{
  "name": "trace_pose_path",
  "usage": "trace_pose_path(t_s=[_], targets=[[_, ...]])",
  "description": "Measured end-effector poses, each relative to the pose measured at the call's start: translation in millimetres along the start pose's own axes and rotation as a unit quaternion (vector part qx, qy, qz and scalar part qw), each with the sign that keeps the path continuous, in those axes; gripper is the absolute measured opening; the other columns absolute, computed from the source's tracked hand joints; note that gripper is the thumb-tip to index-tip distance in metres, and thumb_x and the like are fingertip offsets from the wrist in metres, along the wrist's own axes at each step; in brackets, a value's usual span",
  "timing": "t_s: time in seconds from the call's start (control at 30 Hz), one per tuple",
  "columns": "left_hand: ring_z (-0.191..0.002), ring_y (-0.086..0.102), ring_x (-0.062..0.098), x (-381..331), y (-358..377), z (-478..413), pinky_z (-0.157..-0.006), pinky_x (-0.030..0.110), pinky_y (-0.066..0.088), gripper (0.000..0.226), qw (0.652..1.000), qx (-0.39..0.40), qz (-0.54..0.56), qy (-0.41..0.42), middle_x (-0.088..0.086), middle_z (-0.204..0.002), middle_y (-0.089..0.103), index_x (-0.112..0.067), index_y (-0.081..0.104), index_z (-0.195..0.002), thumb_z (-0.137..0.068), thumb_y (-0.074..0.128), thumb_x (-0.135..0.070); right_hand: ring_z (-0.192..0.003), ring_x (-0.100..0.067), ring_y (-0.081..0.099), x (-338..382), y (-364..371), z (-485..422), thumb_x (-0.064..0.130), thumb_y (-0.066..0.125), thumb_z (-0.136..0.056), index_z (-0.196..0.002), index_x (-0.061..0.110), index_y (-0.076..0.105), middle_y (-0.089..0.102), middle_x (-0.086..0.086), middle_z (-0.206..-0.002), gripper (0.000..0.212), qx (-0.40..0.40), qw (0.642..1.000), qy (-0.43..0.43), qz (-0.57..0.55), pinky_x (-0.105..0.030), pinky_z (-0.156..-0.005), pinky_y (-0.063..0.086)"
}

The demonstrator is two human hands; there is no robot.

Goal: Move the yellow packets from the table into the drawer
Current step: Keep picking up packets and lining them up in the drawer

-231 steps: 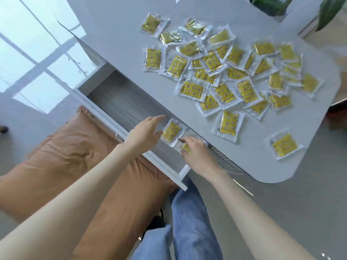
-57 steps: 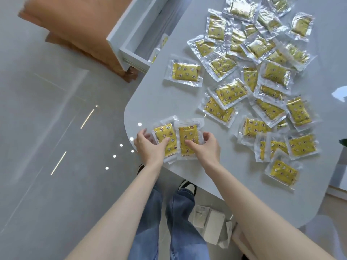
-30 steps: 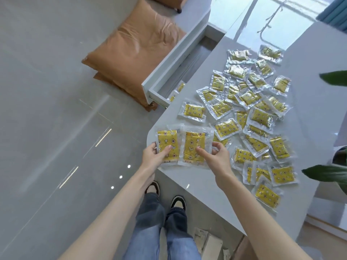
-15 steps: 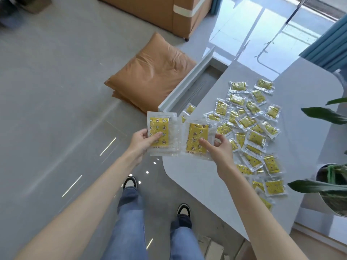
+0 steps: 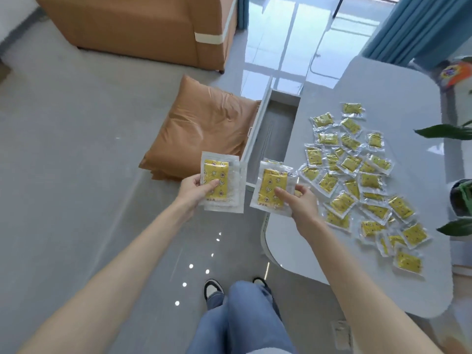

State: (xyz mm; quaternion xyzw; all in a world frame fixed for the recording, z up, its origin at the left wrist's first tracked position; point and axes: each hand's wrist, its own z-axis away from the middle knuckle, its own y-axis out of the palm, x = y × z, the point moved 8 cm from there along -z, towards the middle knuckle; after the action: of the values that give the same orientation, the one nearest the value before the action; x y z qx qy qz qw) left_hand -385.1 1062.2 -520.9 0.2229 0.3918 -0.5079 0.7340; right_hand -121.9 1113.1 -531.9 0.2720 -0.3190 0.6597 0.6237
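Head view: we grip one packet per hand, left hand [image 5: 195,189] on left packet [image 5: 220,181], right hand [image 5: 297,200] on right packet [image 5: 272,189]. Drawer [image 5: 270,139] lies just ahead, long axis running away; right hand nearer.

Both arms are stretched forward, bare to the elbow. The left hand [image 5: 195,186] is raised clear of the table [image 5: 398,93] edge, off to its left, thumb pressed across the front of a gripped packet [image 5: 219,183]. The right hand [image 5: 300,200] is held over the table's near corner, fingers pinched on a second packet [image 5: 270,189].
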Motion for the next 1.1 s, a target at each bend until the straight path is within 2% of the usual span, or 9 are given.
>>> trace_pose_path(t_s=[0.17, 0.37, 0.53, 0.63, 0.7, 0.77, 0.9, 1.0, 1.1], targets=[[-0.077, 0.065, 0.010, -35.8, -20.6, -46.6, -0.065, 0.018, 0.056, 0.019, 0.999, 0.025, -0.032, 0.001, 0.009, -0.100, 0.067, -0.005, 0.063, -0.105, -0.086, 0.066, -0.007, -0.110, -0.027, 0.062, -1.0, 35.4, -31.1, 0.021, 0.083, -0.072, -0.133, 0.008, 0.044, 0.059, -0.008, -0.124, 0.074, -0.040, 0.997, 0.037, -0.063, -0.047, -0.099, 0.048], [-0.087, 0.066, 0.019, -77.9, -13.3, -122.2, -0.086, 0.037, 0.053, 0.019, 0.993, 0.068, -0.092, 0.001, 0.014, -0.110, 0.067, -0.005, 0.063, -0.107, -0.088, 0.065, -0.008, -0.115, -0.029, 0.059, -12.9, 69.7, -106.1, 0.036, 0.094, -0.041, -0.134, 0.009, 0.046, 0.059, -0.011, -0.128, 0.108, -0.060, 0.986, 0.076, -0.138, -0.048, -0.102, 0.046], [-0.096, 0.064, 0.021, -116.6, 2.7, -182.2, -0.078, 0.029, 0.052, 0.029, 0.980, 0.095, -0.175, 0.007, 0.011, -0.112, 0.067, -0.003, 0.062, -0.116, -0.088, 0.065, -0.012, -0.108, -0.028, 0.064, 16.9, 97.9, -138.6, 0.010, 0.078, -0.077, -0.131, 0.002, 0.046, 0.061, -0.016, -0.125, 0.063, -0.102, 0.963, 0.133, -0.211, -0.044, -0.097, 0.051], [-0.094, 0.063, 0.020, -139.7, 13.8, -215.0, -0.069, 0.022, 0.051, 0.031, 0.970, 0.111, -0.215, 0.011, 0.008, -0.110, 0.066, -0.005, 0.061, -0.116, -0.087, 0.067, -0.013, -0.087, -0.019, 0.066, 27.6, 107.7, -162.9, 0.007, 0.074, -0.082, -0.128, 0.001, 0.048, 0.063, -0.014, -0.122, 0.053, -0.120, 0.954, 0.149, -0.231, -0.029, -0.072, 0.059], [-0.098, 0.064, 0.021, -152.1, 20.7, -237.3, -0.076, 0.027, 0.052, 0.034, 0.963, 0.114, -0.242, 0.011, 0.008, -0.112, 0.065, -0.006, 0.058, -0.117, -0.086, 0.068, -0.016, -0.076, -0.015, 0.064, 32.4, 113.0, -176.4, 0.004, 0.072, -0.083, -0.125, -0.001, 0.050, 0.063, -0.016, -0.120, 0.048, -0.132, 0.945, 0.163, -0.251, -0.024, -0.057, 0.057], [-0.100, 0.063, 0.022, -161.9, 28.3, -257.2, -0.080, 0.031, 0.050, 0.038, 0.957, 0.118, -0.264, 0.009, 0.007, -0.113, 0.064, -0.006, 0.056, -0.118, -0.085, 0.070, -0.018, -0.073, -0.016, 0.063, 30.8, 117.2, -188.5, 0.001, 0.071, -0.082, -0.115, 0.000, 0.052, 0.063, -0.017, -0.117, 0.038, -0.147, 0.935, 0.178, -0.270, -0.027, -0.061, 0.057], [-0.095, 0.063, 0.021, -174.9, 52.7, -288.2, -0.079, 0.033, 0.051, 0.034, 0.939, 0.149, -0.309, 0.019, 0.005, -0.107, 0.064, -0.008, 0.057, -0.113, -0.084, 0.071, -0.018, -0.074, -0.022, 0.064, 19.3, 124.3, -202.2, -0.005, 0.071, -0.080, -0.105, 0.004, 0.053, 0.064, -0.019, -0.111, 0.032, -0.183, 0.902, 0.213, -0.327, -0.043, -0.086, 0.055], [-0.095, 0.066, 0.024, -179.3, 75.3, -309.6, -0.083, 0.039, 0.055, 0.024, 0.923, 0.192, -0.332, 0.022, 0.007, -0.105, 0.067, -0.013, 0.058, -0.104, -0.083, 0.071, -0.016, -0.087, -0.030, 0.067, 10.1, 130.6, -211.6, -0.006, 0.070, -0.080, -0.095, 0.001, 0.058, 0.066, -0.020, -0.109, 0.022, -0.207, 0.880, 0.227, -0.362, -0.049, -0.093, 0.052], [-0.078, 0.065, 0.015, -179.5, 102.1, -329.3, -0.062, 0.025, 0.056, 0.022, 0.901, 0.235, -0.362, 0.036, 0.002, -0.095, 0.066, -0.012, 0.060, -0.104, -0.085, 0.070, -0.016, -0.098, -0.033, 0.067, -6.0, 136.8, -225.5, -0.004, 0.073, -0.077, -0.115, -0.004, 0.057, 0.066, -0.021, -0.114, 0.040, -0.239, 0.856, 0.235, -0.394, -0.052, -0.091, 0.053]])
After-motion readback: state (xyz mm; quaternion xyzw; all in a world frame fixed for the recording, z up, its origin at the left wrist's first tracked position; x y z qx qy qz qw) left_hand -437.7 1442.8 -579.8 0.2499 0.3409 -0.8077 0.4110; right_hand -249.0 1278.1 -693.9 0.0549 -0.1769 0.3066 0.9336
